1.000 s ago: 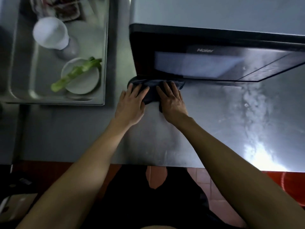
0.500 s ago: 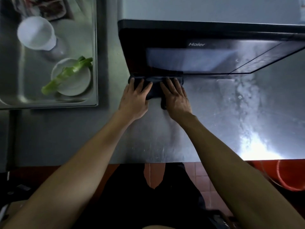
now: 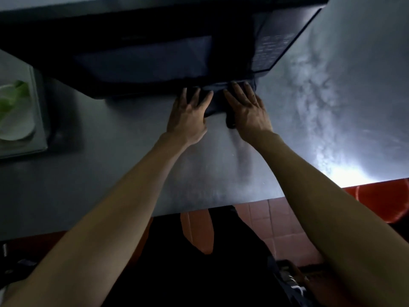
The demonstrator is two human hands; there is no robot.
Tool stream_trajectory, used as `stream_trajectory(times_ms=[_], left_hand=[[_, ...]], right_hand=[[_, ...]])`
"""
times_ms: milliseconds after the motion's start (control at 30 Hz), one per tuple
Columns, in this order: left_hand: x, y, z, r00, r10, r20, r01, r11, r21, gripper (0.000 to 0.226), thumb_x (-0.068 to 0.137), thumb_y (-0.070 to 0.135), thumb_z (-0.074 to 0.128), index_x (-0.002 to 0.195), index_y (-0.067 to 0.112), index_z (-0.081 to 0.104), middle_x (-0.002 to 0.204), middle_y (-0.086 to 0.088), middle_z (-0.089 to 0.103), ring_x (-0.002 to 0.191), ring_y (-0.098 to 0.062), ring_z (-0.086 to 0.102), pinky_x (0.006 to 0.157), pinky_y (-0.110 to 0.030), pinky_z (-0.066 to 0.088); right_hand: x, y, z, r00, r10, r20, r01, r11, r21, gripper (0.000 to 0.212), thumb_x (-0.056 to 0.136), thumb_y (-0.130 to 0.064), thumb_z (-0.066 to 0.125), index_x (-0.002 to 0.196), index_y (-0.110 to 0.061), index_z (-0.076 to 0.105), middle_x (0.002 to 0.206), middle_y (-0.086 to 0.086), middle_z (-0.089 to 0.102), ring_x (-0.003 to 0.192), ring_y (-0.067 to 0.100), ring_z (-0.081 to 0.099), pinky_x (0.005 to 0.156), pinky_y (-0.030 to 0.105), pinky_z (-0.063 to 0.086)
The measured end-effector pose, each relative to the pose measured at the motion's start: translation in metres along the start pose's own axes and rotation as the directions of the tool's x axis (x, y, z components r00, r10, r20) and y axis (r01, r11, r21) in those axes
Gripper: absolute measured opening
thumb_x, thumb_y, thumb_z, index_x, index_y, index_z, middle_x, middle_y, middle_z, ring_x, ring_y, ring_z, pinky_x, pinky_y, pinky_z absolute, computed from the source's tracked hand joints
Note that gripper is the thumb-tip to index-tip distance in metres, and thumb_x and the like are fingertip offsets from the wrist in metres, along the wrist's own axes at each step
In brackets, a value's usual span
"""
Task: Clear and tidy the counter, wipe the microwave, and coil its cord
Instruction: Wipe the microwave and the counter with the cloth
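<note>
Both hands' grip (image 3: 218,107) presses cloth (image 3: 215,103) against microwave (image 3: 155,52) base.

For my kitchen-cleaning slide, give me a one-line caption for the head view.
Left hand and right hand press a dark cloth along the microwave base on the steel counter.

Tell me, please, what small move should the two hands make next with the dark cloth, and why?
Probably slide the dark cloth a little further right along the microwave's bottom front edge. Both the left hand and the right hand press it flat on the steel counter against that edge, just short of the right corner, so that last stretch looks unwiped.
</note>
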State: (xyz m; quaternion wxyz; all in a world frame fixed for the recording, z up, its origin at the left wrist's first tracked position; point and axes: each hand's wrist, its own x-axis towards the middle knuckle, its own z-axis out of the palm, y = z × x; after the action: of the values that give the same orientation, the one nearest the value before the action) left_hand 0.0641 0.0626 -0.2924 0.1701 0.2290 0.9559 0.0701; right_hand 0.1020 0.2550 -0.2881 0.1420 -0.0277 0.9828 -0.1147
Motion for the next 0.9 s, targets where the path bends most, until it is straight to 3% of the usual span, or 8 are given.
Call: stream_trajectory(times_ms=[400, 733, 900], left_hand=[[0.024, 0.096, 0.013, 0.999, -0.005, 0.052, 0.005, 1.0, 0.002, 0.078, 0.093, 0.022, 0.047, 0.158, 0.028, 0.005, 0.165, -0.009, 0.012, 0.15, -0.043, 0.002, 0.122, -0.049, 0.011], [-0.028, 0.088, 0.028, 0.998, 0.016, 0.063, -0.014, 1.0, -0.026, 0.074, 0.094, 0.023, 0.047, 0.158, 0.03, 0.009, 0.165, -0.005, 0.015, 0.151, -0.038, 0.004, 0.121, -0.049, 0.016], [-0.064, 0.053, 0.027, 0.999, 0.035, 0.002, -0.035, 0.999, -0.002, 0.069, 0.092, 0.027, 0.046, 0.156, 0.028, 0.022, 0.159, -0.004, 0.029, 0.145, -0.034, 0.019, 0.117, -0.048, 0.024]], right_hand=[[-0.032, 0.086, -0.009, 0.998, 0.065, 0.013, -0.065, 0.998, 0.027, 0.076, 0.095, -0.019, 0.058, 0.159, -0.026, 0.017, 0.167, 0.005, 0.005, 0.153, 0.032, -0.001, 0.119, 0.046, 0.018], [-0.077, 0.062, 0.014, 0.998, 0.06, -0.019, -0.058, 0.996, 0.068, 0.058, 0.102, -0.024, 0.042, 0.157, -0.025, 0.023, 0.166, 0.008, 0.011, 0.153, 0.035, 0.001, 0.12, 0.051, 0.02], [-0.086, 0.018, 0.026, 0.998, 0.055, 0.01, -0.056, 0.996, 0.065, 0.058, 0.102, -0.023, 0.041, 0.157, -0.026, 0.023, 0.166, 0.008, 0.011, 0.152, 0.035, 0.001, 0.118, 0.052, 0.023]])
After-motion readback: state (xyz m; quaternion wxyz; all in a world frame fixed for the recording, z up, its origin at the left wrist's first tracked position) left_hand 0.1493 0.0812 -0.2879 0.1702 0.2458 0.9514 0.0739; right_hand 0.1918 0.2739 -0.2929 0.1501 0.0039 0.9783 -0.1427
